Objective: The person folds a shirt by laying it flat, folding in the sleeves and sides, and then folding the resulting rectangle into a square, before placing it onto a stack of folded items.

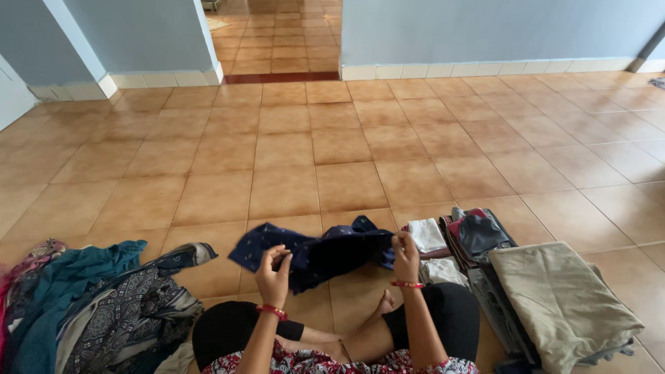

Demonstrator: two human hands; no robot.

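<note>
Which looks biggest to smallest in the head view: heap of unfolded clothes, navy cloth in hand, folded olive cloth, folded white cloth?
1. Heap of unfolded clothes
2. Folded olive cloth
3. Navy cloth, held by both hands; partly bunched, so its rank against the olive cloth is unsure
4. Folded white cloth

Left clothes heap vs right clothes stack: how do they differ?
The left heap is crumpled and loose; the right stack is folded flat with squared edges. The left heap is teal and patterned fabric; the right stack is topped by a plain khaki piece. Both lie on the tiled floor, flanking the seated person.
</note>
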